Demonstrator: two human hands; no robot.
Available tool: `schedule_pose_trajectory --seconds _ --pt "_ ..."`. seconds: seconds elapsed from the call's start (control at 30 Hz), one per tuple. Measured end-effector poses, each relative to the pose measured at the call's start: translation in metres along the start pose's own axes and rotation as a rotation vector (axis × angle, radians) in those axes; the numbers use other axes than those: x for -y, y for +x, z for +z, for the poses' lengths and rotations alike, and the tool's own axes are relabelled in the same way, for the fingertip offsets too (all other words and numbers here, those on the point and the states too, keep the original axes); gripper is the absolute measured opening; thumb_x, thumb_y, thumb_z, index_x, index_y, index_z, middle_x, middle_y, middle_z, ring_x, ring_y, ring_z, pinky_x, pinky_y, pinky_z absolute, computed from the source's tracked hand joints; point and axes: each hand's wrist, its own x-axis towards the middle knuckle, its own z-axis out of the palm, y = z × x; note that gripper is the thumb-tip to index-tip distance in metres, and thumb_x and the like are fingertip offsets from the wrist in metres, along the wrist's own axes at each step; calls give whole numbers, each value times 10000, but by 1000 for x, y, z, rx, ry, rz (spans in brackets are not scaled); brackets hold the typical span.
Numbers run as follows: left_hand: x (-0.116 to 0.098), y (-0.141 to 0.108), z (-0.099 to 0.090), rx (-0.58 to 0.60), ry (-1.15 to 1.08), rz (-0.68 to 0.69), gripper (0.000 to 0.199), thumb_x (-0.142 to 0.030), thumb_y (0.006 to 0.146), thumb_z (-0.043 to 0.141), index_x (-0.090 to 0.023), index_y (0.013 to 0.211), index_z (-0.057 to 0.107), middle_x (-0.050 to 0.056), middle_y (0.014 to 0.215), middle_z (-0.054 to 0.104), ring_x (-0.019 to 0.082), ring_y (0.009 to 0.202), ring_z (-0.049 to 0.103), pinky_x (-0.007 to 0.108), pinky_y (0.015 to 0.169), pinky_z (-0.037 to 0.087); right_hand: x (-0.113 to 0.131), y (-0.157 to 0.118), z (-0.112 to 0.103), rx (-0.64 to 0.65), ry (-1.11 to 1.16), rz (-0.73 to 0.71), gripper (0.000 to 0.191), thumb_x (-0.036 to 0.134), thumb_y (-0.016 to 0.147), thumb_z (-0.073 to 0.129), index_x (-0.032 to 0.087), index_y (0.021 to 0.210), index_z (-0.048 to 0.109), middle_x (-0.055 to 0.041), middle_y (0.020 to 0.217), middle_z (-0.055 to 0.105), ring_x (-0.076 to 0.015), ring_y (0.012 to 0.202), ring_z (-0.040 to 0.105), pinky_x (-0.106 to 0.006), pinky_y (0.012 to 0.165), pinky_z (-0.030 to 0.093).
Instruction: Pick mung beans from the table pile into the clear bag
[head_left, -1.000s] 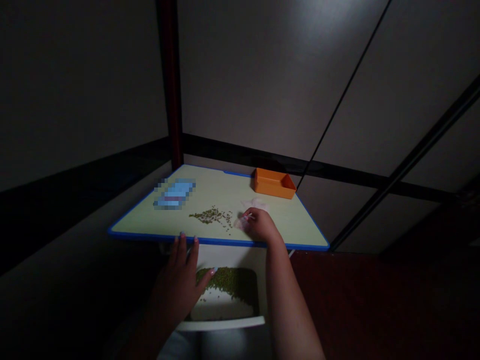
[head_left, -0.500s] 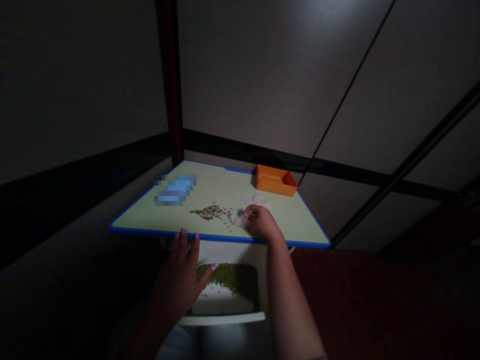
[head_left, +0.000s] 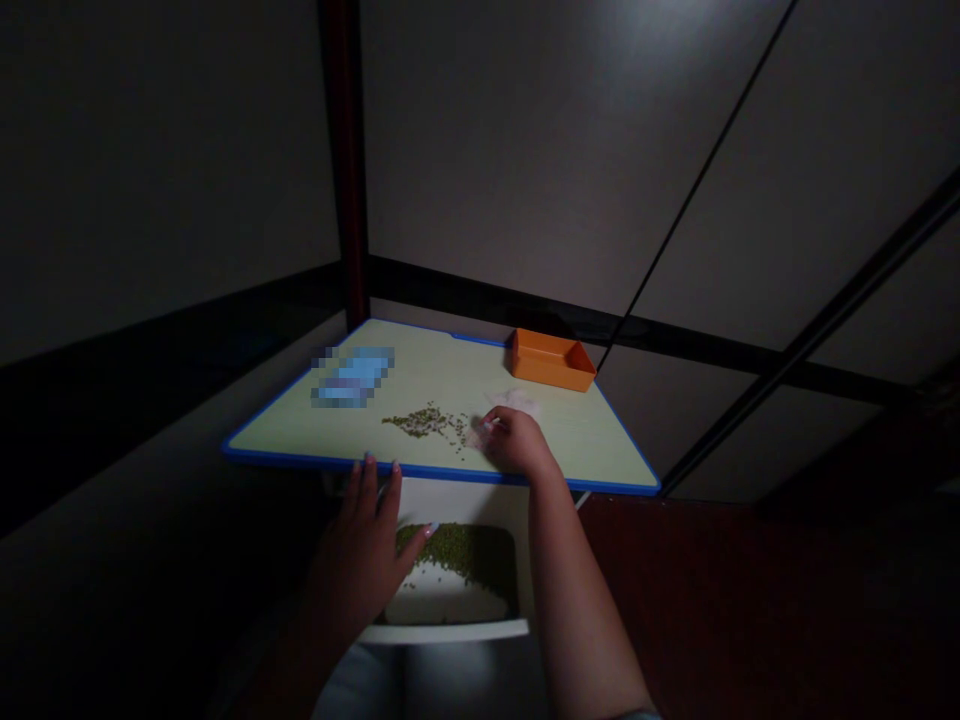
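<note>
Small green beans point(head_left: 424, 421) lie scattered over the middle of the pale tabletop point(head_left: 592, 440). Just right of them my right hand point(head_left: 514, 440) is closed, its fingers pinched above a pale, thin, see-through piece point(head_left: 517, 401) that lies partly under it; what the fingertips hold is too small to make out. My left hand point(head_left: 367, 545) has its fingers spread, the tips at the blue front edge of the table and the thumb over the open white drawer point(head_left: 450, 632). More green beans point(head_left: 472, 552) fill the back and right side of that drawer.
An orange open box point(head_left: 555, 373) stands at the table's back right corner. On the left of the tabletop lies a blurred blue item point(head_left: 355, 377). Walls rise behind and to the left. Dark reddish floor point(head_left: 697, 600) shows at the right.
My right hand has shifted slightly left, toward the scattered beans. My left hand keeps its place at the table edge.
</note>
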Motion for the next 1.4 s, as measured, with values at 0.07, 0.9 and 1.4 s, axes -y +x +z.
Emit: schedule_pose_trajectory --seconds 0.07,0.9,1.4 --pt "0 0 0 -10 -3 3 773 -593 807 423 -83 1386 376 261 1521 245 388 1429 174 500 1055 382 -2 0 1 0 6 -25 204 130 727 585 220 888 674 -1 742 666 -122 640 523 -215 631 366" --pt "-1 0 -2 -5 -25 -6 771 -591 797 434 -95 1385 383 247 1531 228 384 1422 213 493 1055 382 -5 5 11 49 164 -119 169 129 788 547 187 892 667 -12 775 693 -125 677 565 -208 640 400" --pt "-3 1 -4 24 -24 -20 778 -592 801 420 -83 1389 376 265 1529 217 389 1426 196 483 1022 412 -2 7 12 -14 53 -45 188 143 801 550 215 910 685 -6 741 672 -126 638 523 -211 620 373"
